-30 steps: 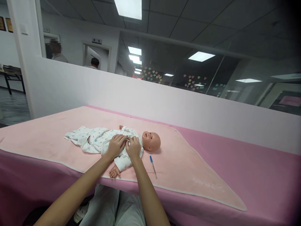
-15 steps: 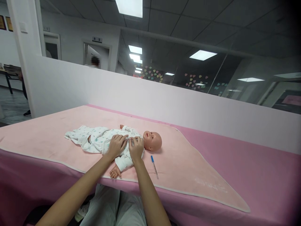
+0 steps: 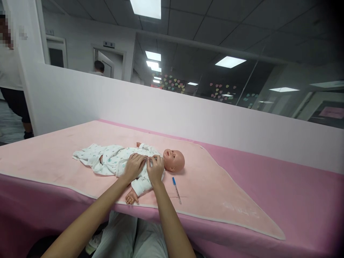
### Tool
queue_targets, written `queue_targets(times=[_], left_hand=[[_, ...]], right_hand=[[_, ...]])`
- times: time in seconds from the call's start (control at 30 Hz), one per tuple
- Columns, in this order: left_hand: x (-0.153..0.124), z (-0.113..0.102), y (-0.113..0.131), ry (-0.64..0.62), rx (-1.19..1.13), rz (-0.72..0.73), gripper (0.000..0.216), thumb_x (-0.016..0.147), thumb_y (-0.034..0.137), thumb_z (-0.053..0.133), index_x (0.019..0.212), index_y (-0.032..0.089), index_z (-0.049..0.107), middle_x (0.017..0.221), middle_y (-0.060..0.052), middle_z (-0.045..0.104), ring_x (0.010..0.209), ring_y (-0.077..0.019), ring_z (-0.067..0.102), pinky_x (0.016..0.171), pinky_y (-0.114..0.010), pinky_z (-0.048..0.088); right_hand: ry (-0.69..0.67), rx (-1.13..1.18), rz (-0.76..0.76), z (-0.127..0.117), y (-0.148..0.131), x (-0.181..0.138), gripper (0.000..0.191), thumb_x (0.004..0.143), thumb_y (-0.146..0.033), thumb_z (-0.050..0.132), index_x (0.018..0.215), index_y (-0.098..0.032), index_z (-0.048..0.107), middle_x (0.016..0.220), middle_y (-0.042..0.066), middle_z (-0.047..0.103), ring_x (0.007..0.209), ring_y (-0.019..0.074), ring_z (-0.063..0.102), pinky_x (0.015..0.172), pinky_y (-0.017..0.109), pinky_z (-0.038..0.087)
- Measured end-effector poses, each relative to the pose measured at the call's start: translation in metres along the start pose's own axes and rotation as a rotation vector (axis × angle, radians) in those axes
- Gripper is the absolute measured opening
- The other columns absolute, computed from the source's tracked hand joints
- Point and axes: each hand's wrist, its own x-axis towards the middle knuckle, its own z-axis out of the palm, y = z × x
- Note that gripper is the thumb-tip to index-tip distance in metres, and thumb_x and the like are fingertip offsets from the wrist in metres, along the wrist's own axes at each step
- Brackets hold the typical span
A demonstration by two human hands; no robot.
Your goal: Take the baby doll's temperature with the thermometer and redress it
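A baby doll [image 3: 177,161] lies on its back, head to the right, in a white patterned baby outfit [image 3: 111,157]. My left hand [image 3: 134,167] rests on the doll's chest, its fingers closed in a pinch at the front of the outfit. Close beside it, just below the doll's chin, my right hand [image 3: 156,168] also pinches there. A thin white strip, apparently a tie of the outfit, shows between the fingertips of both hands. The doll's near arm sticks out under my wrists, and its far hand shows behind. My fingers hide most of the chest.
A blue-capped pen [image 3: 176,190] lies right of my right forearm on the peach mat [image 3: 215,186]. Pink cloth [image 3: 295,186] covers the table beneath. A white partition [image 3: 188,114] rises behind. One person [image 3: 12,79] stands at far left; another's head [image 3: 99,67] shows beyond the partition.
Both hands stay at the doll's chest with barely any movement. A person has come into view at the far left, and the head beyond the partition has shifted left.
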Motion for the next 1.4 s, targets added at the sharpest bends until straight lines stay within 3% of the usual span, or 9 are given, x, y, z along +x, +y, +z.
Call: queue_targets(times=[0.97,1.4], left_hand=[[0.004,0.001,0.007,0.035,0.012,-0.029,0.02,0.086,0.021,0.041,0.094,0.023,0.059,0.09,-0.001,0.064,0.088,-0.0165,0.053,0.091,-0.036,0.03],[0.005,0.006,0.006,-0.055,0.178,-0.043,0.02,0.086,0.024,0.039,0.092,0.02,0.058,0.091,-0.007,0.058,0.087,-0.0216,0.048,0.083,-0.039,0.03]], right_hand=[[0.007,0.023,0.033,0.001,0.003,0.001,0.01,0.079,-0.02,0.052,0.076,-0.018,0.061,0.084,0.004,0.053,0.081,0.0168,0.043,0.077,0.029,0.034],[0.031,0.044,0.052,0.002,0.003,0.002,0.008,0.074,-0.017,0.055,0.07,-0.018,0.061,0.08,0.004,0.052,0.08,0.0169,0.042,0.076,0.029,0.034]])
